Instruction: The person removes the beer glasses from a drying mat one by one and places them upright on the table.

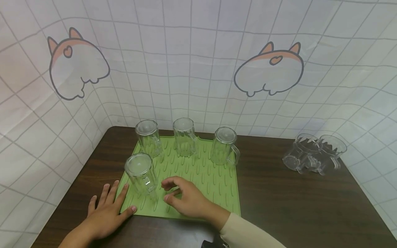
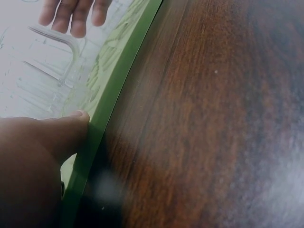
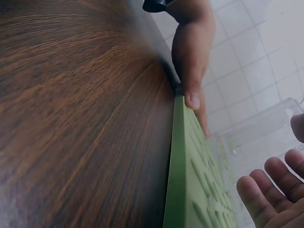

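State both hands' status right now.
Left hand: open, thumb on the rectangular green ridged mat.
Right hand: open, holding nothing, beside a clear cylindrical glass mug.

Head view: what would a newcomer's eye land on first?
Probably the bright green mat left of centre on the dark table, bearing four clear mugs. Next come two cartoon animals on the white gridded backdrop behind, then the right hand over the mat, beside the nearest mug.
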The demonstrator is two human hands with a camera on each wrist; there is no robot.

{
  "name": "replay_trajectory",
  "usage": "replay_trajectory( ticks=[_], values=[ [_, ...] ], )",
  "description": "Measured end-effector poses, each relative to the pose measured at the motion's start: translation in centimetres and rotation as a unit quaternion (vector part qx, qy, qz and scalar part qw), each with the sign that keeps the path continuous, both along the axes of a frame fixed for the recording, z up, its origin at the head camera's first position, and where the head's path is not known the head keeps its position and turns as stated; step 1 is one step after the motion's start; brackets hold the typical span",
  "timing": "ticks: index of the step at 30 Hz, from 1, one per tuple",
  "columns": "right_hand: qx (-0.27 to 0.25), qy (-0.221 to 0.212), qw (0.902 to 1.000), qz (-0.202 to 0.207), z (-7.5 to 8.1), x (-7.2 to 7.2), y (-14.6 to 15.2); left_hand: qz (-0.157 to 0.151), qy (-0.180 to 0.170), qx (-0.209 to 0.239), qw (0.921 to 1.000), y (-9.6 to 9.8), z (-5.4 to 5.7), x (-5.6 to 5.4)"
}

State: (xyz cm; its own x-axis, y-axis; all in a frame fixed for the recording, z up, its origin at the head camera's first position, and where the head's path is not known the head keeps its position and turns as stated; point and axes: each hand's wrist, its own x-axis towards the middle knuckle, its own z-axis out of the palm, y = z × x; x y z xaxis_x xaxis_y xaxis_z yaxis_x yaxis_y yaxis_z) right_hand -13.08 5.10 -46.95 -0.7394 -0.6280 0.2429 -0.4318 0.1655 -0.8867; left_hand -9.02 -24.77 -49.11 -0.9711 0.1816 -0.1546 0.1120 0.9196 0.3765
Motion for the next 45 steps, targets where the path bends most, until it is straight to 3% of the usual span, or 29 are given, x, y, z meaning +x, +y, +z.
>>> replay_trajectory(
  ticks=[19,36,45],
  values=[
    [-0.015,-0.019,0.9997,-0.007,-0.7,0.4,-1.8,0.003,-0.004,0.0,1.0,0.0,-0.1,0.0],
    [0.012,0.022,0.9993,-0.029,-1.0,0.2,-2.7,0.003,-0.007,-0.001,1.0,-0.1,-0.3,-0.1],
    [0.004,0.002,0.999,-0.044,-0.9,0.2,-3.4,0.001,-0.006,-0.003,1.0,-0.3,-0.6,-0.3]
  ],
)
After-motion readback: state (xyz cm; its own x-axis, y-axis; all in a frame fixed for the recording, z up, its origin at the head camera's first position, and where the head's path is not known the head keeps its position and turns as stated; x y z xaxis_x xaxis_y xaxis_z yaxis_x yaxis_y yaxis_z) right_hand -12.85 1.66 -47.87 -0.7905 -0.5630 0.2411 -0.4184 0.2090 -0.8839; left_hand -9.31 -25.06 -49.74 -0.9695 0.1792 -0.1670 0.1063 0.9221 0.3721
